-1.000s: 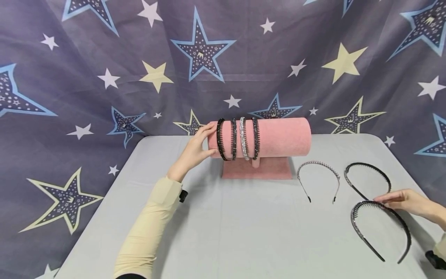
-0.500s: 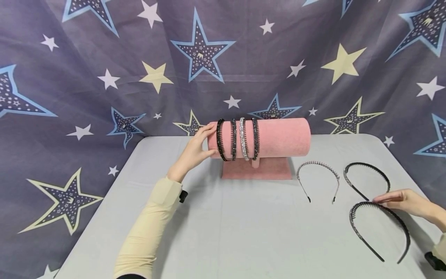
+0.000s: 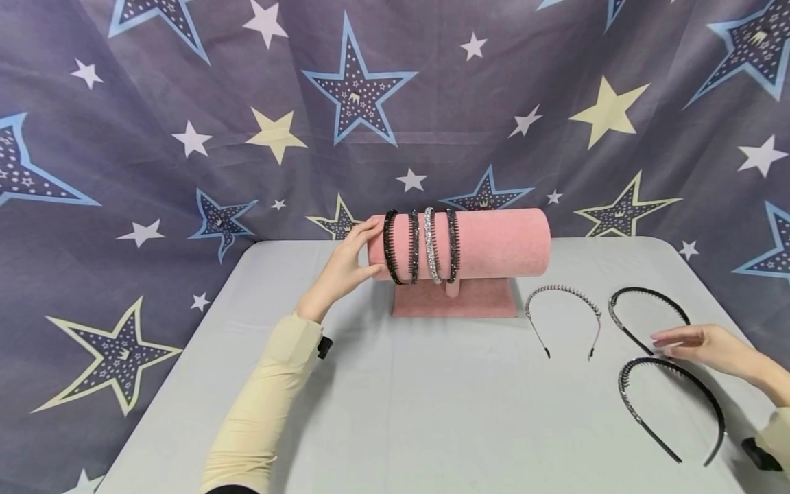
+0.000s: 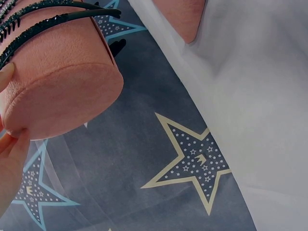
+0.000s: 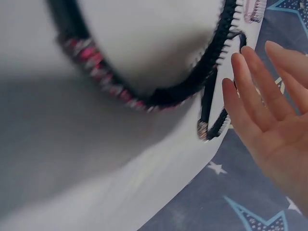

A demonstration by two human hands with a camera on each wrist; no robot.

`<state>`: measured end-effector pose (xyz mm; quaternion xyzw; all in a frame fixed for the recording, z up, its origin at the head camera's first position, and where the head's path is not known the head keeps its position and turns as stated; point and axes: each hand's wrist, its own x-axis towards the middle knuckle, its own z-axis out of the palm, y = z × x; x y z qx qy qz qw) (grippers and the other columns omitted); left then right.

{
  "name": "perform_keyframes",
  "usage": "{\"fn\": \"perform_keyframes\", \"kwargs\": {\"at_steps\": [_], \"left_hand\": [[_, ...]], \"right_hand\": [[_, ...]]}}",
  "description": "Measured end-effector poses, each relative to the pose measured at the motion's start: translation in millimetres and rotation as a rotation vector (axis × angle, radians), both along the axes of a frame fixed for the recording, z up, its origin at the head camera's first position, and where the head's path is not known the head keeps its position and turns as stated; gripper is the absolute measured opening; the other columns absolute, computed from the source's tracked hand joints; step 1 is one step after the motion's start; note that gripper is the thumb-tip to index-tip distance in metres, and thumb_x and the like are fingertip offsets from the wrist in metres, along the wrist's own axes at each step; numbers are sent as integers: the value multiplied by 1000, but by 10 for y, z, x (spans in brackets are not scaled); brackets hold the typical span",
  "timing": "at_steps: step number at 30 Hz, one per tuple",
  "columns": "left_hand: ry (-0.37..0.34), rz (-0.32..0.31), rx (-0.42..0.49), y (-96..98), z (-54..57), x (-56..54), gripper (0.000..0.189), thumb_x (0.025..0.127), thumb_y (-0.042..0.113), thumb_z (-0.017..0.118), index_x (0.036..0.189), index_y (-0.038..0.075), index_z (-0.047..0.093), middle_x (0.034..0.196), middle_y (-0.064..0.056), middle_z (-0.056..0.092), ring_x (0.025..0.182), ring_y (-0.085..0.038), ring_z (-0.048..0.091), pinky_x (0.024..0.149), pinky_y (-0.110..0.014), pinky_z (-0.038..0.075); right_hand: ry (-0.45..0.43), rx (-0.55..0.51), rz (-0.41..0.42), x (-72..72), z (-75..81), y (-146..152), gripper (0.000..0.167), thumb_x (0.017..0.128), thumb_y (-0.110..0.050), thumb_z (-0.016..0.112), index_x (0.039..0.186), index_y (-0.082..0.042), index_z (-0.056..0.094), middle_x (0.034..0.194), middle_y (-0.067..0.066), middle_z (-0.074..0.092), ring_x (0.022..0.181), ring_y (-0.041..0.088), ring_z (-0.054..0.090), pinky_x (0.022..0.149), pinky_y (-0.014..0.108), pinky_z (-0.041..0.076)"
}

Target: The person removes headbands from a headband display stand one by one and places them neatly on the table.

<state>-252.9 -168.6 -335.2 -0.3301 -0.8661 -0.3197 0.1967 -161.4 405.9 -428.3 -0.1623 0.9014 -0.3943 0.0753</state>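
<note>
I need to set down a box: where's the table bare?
Bare: tabletop in front of the pink stand, between the left sleeve and three loose headbands; also left of that sleeve. Crowded: the right side, where those headbands and the right hand cluster.

This is looking like a small accessory-display setup rather than a fully visible room: a dark star-patterned cloth [image 3: 376, 168] is hanging across the far side and closing in the left and right of a pale desk [image 3: 432, 398]. Near the far edge, a pink roll stand [image 3: 503, 240] is carrying four headbands [image 3: 430, 247], much as a shop counter might, while three loose headbands [image 5: 173, 94] are lying at the right. The cloth is hiding the surroundings, leaving home, shop or studio impossible to tell.
</note>
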Motion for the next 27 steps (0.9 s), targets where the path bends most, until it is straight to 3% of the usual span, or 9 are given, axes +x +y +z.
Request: {"fn": "perform_keyframes", "kwargs": {"at_steps": [9,20,27], "left_hand": [[-2,-1,3,-1,-2,2,64,68,-2,72,125,-5,44,134,-17,38,125,-28,33,105,-34,27],[3,-6,8,5,5,9,63,68,-1,72,125,-5,45,133,-17,38,125,-29,33,105,-34,27],[2,-2,5,8,10,13,63,68,-1,72,125,-5,45,133,-17,38,125,-28,33,105,-34,27]], "right_hand": [[76,55,-36,-31,114,-288,26,80,-9,62,106,-4,64,92,-24,61,76,-8,56,57,16,48],[130,26,-33,-85,211,-683,30,80,-12,64,105,4,61,91,-13,66,78,-7,58,62,12,48],[176,17,-42,-107,299,-942,30,80,-15,64,103,4,62,91,1,68,79,-7,58,66,7,45]]}}
